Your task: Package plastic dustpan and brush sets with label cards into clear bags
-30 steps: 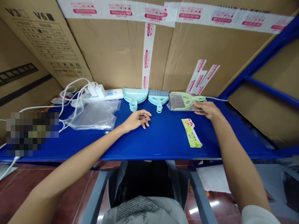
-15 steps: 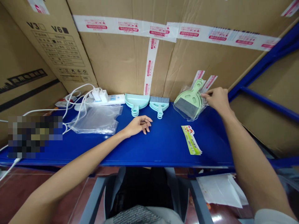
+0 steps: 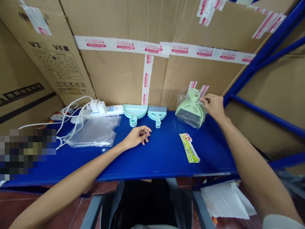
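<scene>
My right hand (image 3: 213, 106) grips the top edge of a clear bag holding a green dustpan and brush set (image 3: 191, 108), standing it upright against the cardboard wall at the back right of the blue table (image 3: 166, 156). My left hand (image 3: 138, 135) rests on the table with its fingers loosely curled and nothing in it. Just beyond that hand lie stacked teal dustpans (image 3: 134, 111) and teal brushes (image 3: 156, 113). A yellow-green printed label card (image 3: 189, 148) lies flat between my two arms.
A pile of clear plastic bags (image 3: 94, 131) lies at the left, with a white power strip (image 3: 108, 109) and white cables (image 3: 71, 114) behind it. Taped cardboard boxes (image 3: 133, 63) form the back wall. A blue shelf frame (image 3: 262, 60) rises at the right. White paper (image 3: 224, 200) lies on the floor.
My right hand lifted the bagged green set from lying flat on the table and stood it up against the cardboard. The left hand stayed put.
</scene>
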Tool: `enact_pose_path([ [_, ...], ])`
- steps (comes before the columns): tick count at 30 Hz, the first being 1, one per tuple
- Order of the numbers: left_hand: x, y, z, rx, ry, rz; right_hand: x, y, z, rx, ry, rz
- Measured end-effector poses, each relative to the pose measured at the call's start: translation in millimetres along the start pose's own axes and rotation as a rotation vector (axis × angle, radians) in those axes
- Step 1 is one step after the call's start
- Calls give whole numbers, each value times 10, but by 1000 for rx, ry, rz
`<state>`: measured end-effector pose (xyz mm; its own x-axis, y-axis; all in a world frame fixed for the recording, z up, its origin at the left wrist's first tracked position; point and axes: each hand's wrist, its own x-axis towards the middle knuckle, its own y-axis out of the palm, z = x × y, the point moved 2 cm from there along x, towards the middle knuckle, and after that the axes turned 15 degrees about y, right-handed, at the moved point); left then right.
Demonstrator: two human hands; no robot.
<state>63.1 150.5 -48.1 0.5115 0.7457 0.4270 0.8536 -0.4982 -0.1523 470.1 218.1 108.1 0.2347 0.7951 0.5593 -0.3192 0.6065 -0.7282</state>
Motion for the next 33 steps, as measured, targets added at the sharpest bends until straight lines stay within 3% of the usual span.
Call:
enact_pose_path([
  [2,144,38,-83,72,61,16,-10,-11,-14,26,-52,17],
  [4,444,105,-145,100,131,-19,-23,-16,-22,77,-110,17],
  [7,1133,261,-127,36,163,-170,-68,-19,-34,146,-148,-7],
  [11,2072,559,24,-16,152,-200,-139,-38,-68,149,-105,10],
  [15,2588,763,95,-64,174,-144,-143,-99,-164,171,-106,15],
  [18,2719,769,101,-99,212,-105,-122,-159,-280,225,-124,-32],
  [21,2702,747,139,-146,249,-96,-112,-224,-372,284,-75,-125],
  [25,2586,863,287,-136,160,53,-84,-351,-356,299,-11,-175],
  [28,2559,986,406,-82,77,123,-19,-589,-277,295,-19,-257],
  [33,2624,1133,532,-90,45,99,103,-1183,-175,295,31,-358],
])
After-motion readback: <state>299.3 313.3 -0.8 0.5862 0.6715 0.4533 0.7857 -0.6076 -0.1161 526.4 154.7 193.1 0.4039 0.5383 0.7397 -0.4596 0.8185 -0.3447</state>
